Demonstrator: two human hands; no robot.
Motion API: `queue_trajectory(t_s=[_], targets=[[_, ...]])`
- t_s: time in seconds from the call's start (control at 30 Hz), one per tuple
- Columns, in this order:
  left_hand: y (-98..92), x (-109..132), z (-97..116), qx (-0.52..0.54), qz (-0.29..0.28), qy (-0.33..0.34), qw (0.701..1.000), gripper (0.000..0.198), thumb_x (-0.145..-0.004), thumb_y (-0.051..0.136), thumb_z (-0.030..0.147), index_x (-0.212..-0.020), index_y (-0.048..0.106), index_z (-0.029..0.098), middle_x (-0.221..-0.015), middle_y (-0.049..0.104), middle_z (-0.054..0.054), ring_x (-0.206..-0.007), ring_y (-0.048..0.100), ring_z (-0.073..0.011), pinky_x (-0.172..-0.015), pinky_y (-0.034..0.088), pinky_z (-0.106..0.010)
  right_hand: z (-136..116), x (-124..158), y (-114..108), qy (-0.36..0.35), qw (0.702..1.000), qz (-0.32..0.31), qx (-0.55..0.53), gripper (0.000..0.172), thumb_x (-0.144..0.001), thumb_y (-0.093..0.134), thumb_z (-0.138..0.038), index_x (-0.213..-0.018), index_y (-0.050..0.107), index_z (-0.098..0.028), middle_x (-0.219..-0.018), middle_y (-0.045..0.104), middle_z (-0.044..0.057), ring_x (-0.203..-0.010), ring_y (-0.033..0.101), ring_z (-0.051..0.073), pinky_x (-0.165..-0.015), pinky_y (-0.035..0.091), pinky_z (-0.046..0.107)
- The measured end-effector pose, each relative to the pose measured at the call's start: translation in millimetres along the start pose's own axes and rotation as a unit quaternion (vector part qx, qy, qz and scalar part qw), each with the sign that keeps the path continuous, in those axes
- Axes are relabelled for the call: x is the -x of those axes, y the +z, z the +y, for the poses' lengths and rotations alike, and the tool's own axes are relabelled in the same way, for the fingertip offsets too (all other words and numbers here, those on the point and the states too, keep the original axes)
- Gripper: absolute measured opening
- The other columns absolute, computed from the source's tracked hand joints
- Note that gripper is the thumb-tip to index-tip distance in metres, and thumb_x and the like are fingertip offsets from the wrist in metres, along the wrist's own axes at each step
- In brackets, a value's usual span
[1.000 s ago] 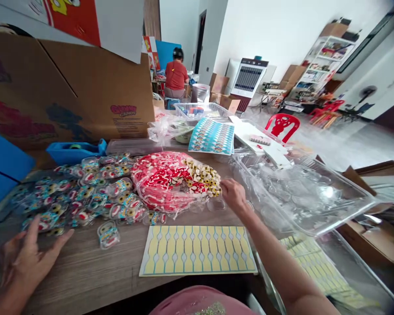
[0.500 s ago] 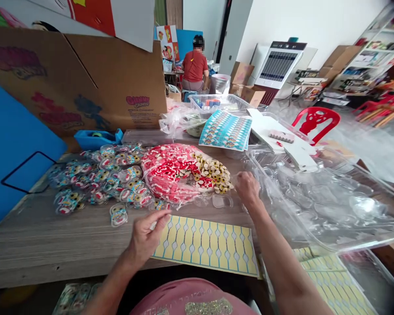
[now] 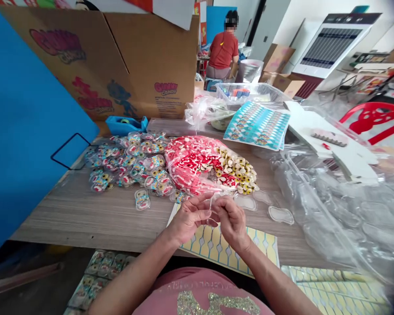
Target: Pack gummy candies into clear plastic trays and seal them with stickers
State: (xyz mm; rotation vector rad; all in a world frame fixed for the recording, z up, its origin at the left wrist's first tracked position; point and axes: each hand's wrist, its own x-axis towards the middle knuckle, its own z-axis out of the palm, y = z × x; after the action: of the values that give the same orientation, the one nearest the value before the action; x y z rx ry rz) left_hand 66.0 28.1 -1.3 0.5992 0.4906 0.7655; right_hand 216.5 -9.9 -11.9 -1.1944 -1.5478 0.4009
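Note:
My left hand (image 3: pixel 188 218) and my right hand (image 3: pixel 230 218) meet above a yellow label sheet (image 3: pixel 262 245), both gripping a small clear plastic case (image 3: pixel 212 215) between them. Just beyond is an open bag (image 3: pixel 184 168) of red and white candies, with yellow eye-like candies (image 3: pixel 241 170) spilling from its right side. Filled, labelled cases (image 3: pixel 128 162) are heaped to the left, and one filled case (image 3: pixel 142 199) lies apart in front of them. Clear, unfilled cases (image 3: pixel 280 215) rest on the table to the right of my hands.
A large clear tray (image 3: pixel 328 218) of plastic cases is at the right. Blue label sheets (image 3: pixel 258 127), a blue tape dispenser (image 3: pixel 126 125) and a cardboard box (image 3: pixel 151 57) stand behind. A person in red (image 3: pixel 223 50) sits farther back.
My right hand has come from beside the candies to meet my left hand, and a clear case is now between them. The camera view has turned left.

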Motion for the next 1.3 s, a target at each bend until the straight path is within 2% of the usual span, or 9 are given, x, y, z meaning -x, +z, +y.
queue_trajectory(t_s=[0.13, 0.23, 0.33, 0.47, 0.6, 0.83, 1.03, 1.17, 1.3], targets=[[-13.4, 10, 4, 0.047, 0.028, 0.011, 0.998, 0.064, -0.079, 0.071, 0.014, -0.138, 0.052, 0.030, -0.100, 0.072, -0.005, -0.085, 0.073, -0.0243, -0.073, 0.059, -0.041, 13, -16, 0, 0.096, 0.994, -0.049, -0.022, 0.018, -0.092, 0.053, -0.024, -0.075, 0.059, -0.021, -0.066, 0.058, -0.002, -0.061, 0.054, 0.014, -0.058, 0.044, 0.024], [-22.3, 14, 10, 0.070, 0.046, 0.009, 0.996, 0.077, -0.083, 0.064, 0.015, -0.150, 0.032, 0.036, -0.104, 0.069, -0.006, -0.091, 0.072, -0.0266, -0.076, 0.059, -0.046, 35, -55, -8, 0.079, 0.986, -0.093, 0.117, 0.020, -0.092, 0.049, -0.022, -0.085, 0.068, -0.019, -0.079, 0.067, 0.004, -0.074, 0.063, 0.017, -0.069, 0.048, 0.026], [-24.1, 11, 17, 0.094, 0.044, 0.000, 0.995, 0.074, -0.085, 0.061, 0.020, -0.151, 0.030, 0.035, -0.101, 0.068, -0.006, -0.091, 0.071, -0.0272, -0.075, 0.059, -0.047, 62, -100, -7, 0.079, 0.914, -0.176, 0.358, 0.028, -0.092, 0.046, -0.018, -0.093, 0.073, -0.020, -0.098, 0.071, 0.009, -0.089, 0.066, 0.020, -0.074, 0.046, 0.027], [-18.2, 3, 24, 0.095, 0.045, -0.010, 0.994, 0.058, -0.091, 0.058, 0.032, -0.145, 0.038, 0.033, -0.100, 0.068, -0.007, -0.085, 0.071, -0.0257, -0.069, 0.060, -0.045, 87, -127, 18, 0.088, 0.878, -0.225, 0.413, 0.023, -0.089, 0.052, -0.020, -0.090, 0.075, -0.019, -0.097, 0.071, 0.013, -0.086, 0.067, 0.023, -0.068, 0.044, 0.028], [-20.1, -1, 27, 0.064, 0.038, -0.012, 0.997, 0.041, -0.093, 0.059, 0.035, -0.131, 0.048, 0.028, -0.098, 0.069, -0.008, -0.072, 0.070, -0.0202, -0.058, 0.058, -0.033, 94, -119, 27, 0.088, 0.890, -0.226, 0.385, 0.028, -0.093, 0.048, -0.025, -0.086, 0.074, -0.018, -0.095, 0.071, 0.014, -0.084, 0.066, 0.022, -0.067, 0.043, 0.028], [-29.9, -11, 18, 0.040, 0.088, -0.002, 0.995, 0.034, -0.093, 0.057, 0.034, -0.124, 0.048, 0.023, -0.088, 0.071, -0.008, -0.063, 0.068, -0.0189, -0.046, 0.054, -0.027, 82, -104, -2, 0.117, 0.937, -0.208, 0.254, 0.026, -0.092, 0.048, -0.025, -0.082, 0.071, -0.017, -0.066, 0.067, 0.001, -0.061, 0.060, 0.014, -0.058, 0.043, 0.022], [-20.8, -22, 10, 0.053, 0.097, -0.004, 0.994, 0.038, -0.091, 0.061, 0.038, -0.124, 0.050, 0.021, -0.085, 0.072, -0.007, -0.060, 0.068, -0.0189, -0.045, 0.052, -0.026, 52, -83, -6, 0.036, 0.974, -0.130, 0.181, 0.026, -0.095, 0.050, -0.025, -0.099, 0.074, -0.019, -0.089, 0.070, 0.007, -0.081, 0.065, 0.018, -0.073, 0.049, 0.028], [-16.7, -22, -1, 0.076, 0.104, 0.001, 0.992, 0.039, -0.086, 0.069, 0.042, -0.117, 0.057, 0.021, -0.079, 0.069, -0.002, -0.057, 0.065, -0.0160, -0.042, 0.048, -0.023, 25, -58, 12, -0.092, 0.941, -0.155, 0.288, 0.027, -0.094, 0.050, -0.021, -0.110, 0.072, -0.019, -0.092, 0.067, 0.010, -0.081, 0.058, 0.021, -0.071, 0.045, 0.033], [-19.6, -18, -11, 0.070, 0.135, 0.009, 0.988, 0.035, -0.081, 0.075, 0.043, -0.104, 0.060, 0.021, -0.067, 0.060, 0.004, -0.046, 0.055, -0.0096, -0.036, 0.036, -0.017, 7, -41, 21, -0.110, 0.906, -0.227, 0.341, 0.027, -0.091, 0.056, -0.022, -0.115, 0.069, -0.017, -0.102, 0.067, 0.013, -0.091, 0.056, 0.026, -0.079, 0.044, 0.040]])
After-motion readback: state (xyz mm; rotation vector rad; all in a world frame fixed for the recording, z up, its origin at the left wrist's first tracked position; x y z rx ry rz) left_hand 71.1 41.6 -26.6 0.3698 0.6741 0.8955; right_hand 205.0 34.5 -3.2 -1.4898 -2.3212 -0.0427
